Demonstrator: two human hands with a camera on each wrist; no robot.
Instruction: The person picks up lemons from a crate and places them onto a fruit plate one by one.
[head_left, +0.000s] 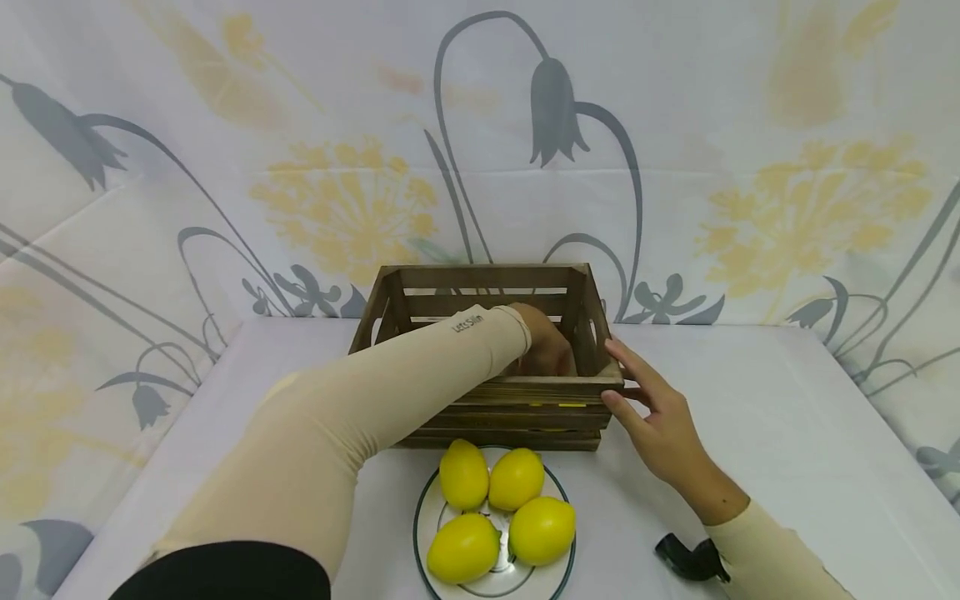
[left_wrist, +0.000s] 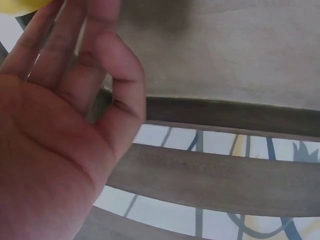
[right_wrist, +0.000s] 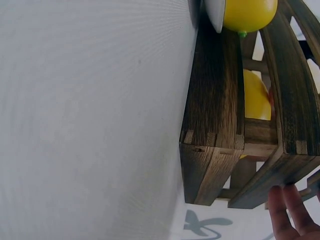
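Note:
A dark wooden slatted crate [head_left: 510, 387] stands on the table. My left hand [head_left: 543, 343] reaches down into it, partly hidden by the front rim. In the left wrist view its fingers [left_wrist: 60, 55] extend toward a lemon [left_wrist: 22, 6] at the frame's corner, and the thumb stands apart from the fruit. Yellow also shows through the crate's slats in the right wrist view, as a lemon [right_wrist: 256, 97] inside. My right hand [head_left: 663, 429] touches the crate's right end, with fairly straight fingers on the end and the thumb at the front corner.
In front of the crate, a glass plate [head_left: 420, 533] with a dark rim bears several lemons [head_left: 542, 531]. A black curved object [head_left: 686, 558] lies beside the right sleeve. Behind the table hangs a flower-patterned cloth [head_left: 510, 208].

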